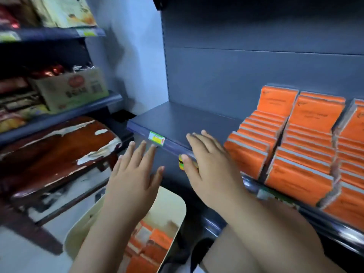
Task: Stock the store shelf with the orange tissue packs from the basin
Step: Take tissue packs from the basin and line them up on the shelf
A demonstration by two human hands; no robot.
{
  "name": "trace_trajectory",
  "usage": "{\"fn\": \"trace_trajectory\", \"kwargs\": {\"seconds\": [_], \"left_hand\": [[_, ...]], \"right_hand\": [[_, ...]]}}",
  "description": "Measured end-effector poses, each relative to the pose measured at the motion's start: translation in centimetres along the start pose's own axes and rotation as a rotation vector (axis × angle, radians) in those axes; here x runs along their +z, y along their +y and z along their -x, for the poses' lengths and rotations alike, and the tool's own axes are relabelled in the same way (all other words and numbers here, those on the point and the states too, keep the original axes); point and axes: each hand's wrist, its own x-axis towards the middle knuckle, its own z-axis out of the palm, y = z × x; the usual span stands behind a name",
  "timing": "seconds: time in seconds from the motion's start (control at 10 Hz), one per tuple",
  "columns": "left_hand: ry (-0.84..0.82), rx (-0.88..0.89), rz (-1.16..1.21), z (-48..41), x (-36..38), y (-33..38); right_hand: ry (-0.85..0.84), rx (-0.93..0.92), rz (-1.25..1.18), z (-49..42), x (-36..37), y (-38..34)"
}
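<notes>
Orange tissue packs [155,239] lie jumbled in the cream basin [78,229] at the person's feet, several deep as far as I can see past the forearms that cross over it.

Directly above the basin both hands hover palm down with the fingers straight and spread. The left hand [136,174] holds nothing. The right hand [210,164], a little farther from the basin, is just as flat and holds nothing, and its fingertips reach over the front lip of the dark shelf [177,119]. Whether they touch the lip I cannot tell.

Beyond the basin and higher, a green and yellow price label [157,138] sits on that lip. Up and to the right of the basin the shelf already carries stocked rows [295,154] of the same orange packs, standing on edge one behind another. The stretch of shelf straight behind the basin is bare board.

Up and to the left of the basin, another rack holds a cardboard box [72,89] and snack bags.

I judge this to be the gap between placements: hands unloaded, stock left below. The next move calls for both hands to drop into the basin, gather a few packs squarely, and stand them upright on the bare board just beside the leftmost row.
</notes>
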Motion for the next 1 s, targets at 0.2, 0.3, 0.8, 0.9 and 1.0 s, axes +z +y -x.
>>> {"fn": "trace_trajectory", "kwargs": {"seconds": [0.2, 0.3, 0.8, 0.9, 1.0], "left_hand": [[-0.145, -0.151, -0.02, 5.3, 1.3, -5.0], [-0.221, -0.221, 0.067, 6.8, 2.3, -6.6], [-0.508, -0.872, 0.367, 11.4, 12.2, -11.8], [-0.66, -1.093, 0.511, 11.5, 17.0, -13.0], [-0.701, -1.223, 0.58, 12.1, 23.4, -15.3]], "right_hand": [[-0.331, -0.091, 0.049, 1.7, 6.2, -5.3], [-0.505, -0.051, 0.031, 2.2, 9.2, -6.4], [-1.042, 0.293, 0.042, 3.4, 23.5, -5.6], [-1.033, 0.425, -0.046, 4.1, 26.1, -6.1], [-1.072, 0.537, -0.067, 5.6, 28.9, -6.2]]}}
